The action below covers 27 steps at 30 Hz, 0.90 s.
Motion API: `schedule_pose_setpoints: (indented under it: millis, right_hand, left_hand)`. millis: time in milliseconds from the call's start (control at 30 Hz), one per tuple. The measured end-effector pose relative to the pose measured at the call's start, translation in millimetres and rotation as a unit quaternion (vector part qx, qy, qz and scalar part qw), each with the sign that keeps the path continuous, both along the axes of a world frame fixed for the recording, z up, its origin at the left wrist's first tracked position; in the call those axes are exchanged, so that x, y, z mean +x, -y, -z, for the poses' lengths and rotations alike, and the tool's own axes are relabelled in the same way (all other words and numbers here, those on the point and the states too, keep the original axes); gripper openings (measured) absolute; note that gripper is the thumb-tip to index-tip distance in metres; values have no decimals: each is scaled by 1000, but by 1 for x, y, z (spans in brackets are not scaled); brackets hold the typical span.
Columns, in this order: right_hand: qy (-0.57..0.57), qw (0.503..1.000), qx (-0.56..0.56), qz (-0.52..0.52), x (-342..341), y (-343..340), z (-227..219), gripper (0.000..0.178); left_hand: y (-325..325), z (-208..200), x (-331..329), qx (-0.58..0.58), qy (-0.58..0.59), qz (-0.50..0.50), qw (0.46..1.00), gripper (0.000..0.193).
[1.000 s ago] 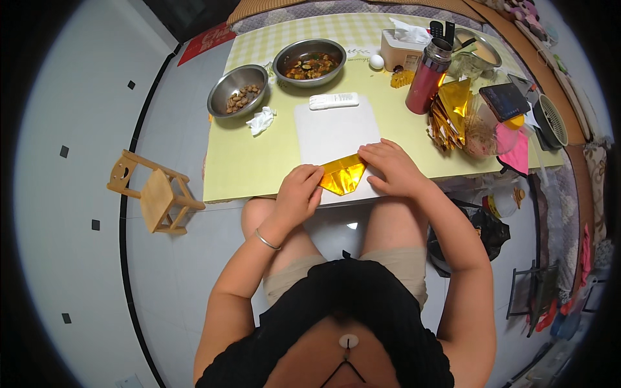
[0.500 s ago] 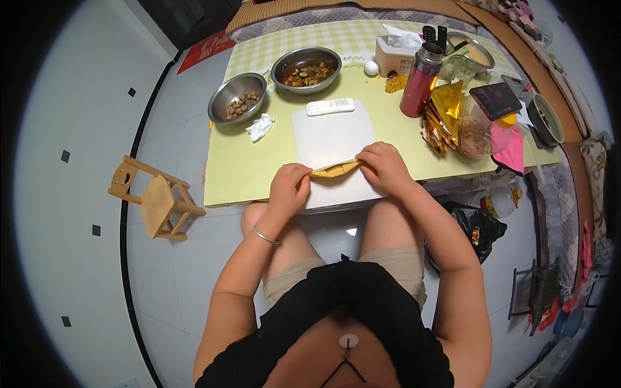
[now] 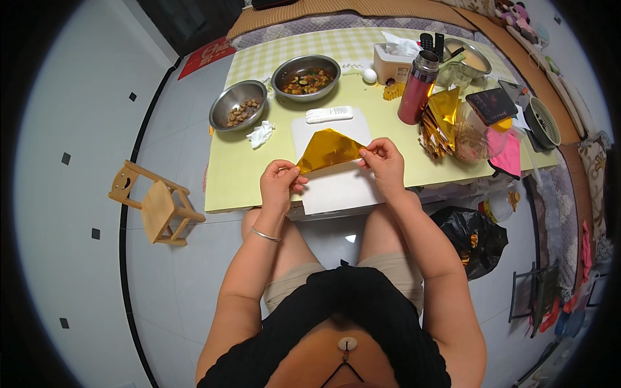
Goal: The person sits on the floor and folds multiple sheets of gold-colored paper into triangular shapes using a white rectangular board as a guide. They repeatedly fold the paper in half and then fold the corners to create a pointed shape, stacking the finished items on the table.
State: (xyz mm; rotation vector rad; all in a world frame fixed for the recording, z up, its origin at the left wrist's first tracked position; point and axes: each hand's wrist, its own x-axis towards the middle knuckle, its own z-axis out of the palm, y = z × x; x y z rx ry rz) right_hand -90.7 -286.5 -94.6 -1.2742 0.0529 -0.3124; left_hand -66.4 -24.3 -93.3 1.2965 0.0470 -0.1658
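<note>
Yellow table (image 3: pixel 239 174) fills upper centre. I see gold foil (image 3: pixel 328 150) folded into triangle, stretched between hands above white sheet (image 3: pixel 336 191). Left hand (image 3: pixel 279 184) pinches lower-left corner, right hand (image 3: pixel 383 161) pinches right corner; forearms enter from below.

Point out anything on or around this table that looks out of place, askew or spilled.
A crumpled white tissue lies loose on the green table beside the bowl of nuts. Gold foil sheets are heaped untidily by the red flask. Both hands hold a folded gold foil normally.
</note>
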Motion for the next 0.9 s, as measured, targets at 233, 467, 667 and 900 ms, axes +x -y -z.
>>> schedule_pose_setpoints:
  millis: [233, 467, 667, 900]
  right_hand:
    - [11, 1000, -11, -7, -8, -1, 2, 7]
    - [11, 1000, -3, -22, -21, -4, -5, 12]
    - [-125, 990, -8, -65, -19, 9, -16, 17]
    - [-83, 993, -72, -35, -28, 20, -14, 8]
  left_hand:
    - [-2, 2, -1, -40, -1, -13, 999, 10]
    - [-3, 1, -4, -2, 62, -50, 997, 13]
    - [-6, -6, -4, 33, 72, -31, 996, 18]
    - [1, -17, 0, 149, 46, 30, 987, 4]
